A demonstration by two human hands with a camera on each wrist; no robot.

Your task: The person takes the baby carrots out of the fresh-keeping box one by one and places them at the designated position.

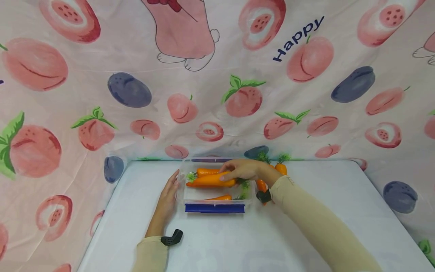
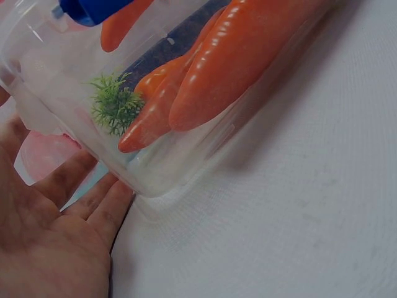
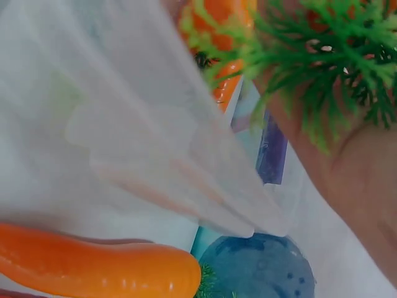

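A clear plastic box (image 1: 249, 196) with blue latch flaps (image 1: 215, 208) stands on the table, with orange toy carrots inside. My left hand (image 1: 167, 196) rests along the box's left wall, its fingers fairly straight; the left wrist view also shows this hand (image 2: 56, 230) beside the clear wall. Over the box, my right hand (image 1: 245, 169) holds a carrot (image 1: 210, 181) near its leafy end, the tip pointing left. Behind it lies another carrot (image 1: 206, 171), and one more (image 1: 221, 198) is near the front wall. Green leaves (image 3: 335, 56) partly cover my right hand in its wrist view.
Several more carrots (image 1: 281, 169) lie on the white table (image 1: 306, 234) just right of the box, partly hidden by my right forearm. A cloth (image 1: 210, 83) printed with fruit hangs behind the table's back edge.
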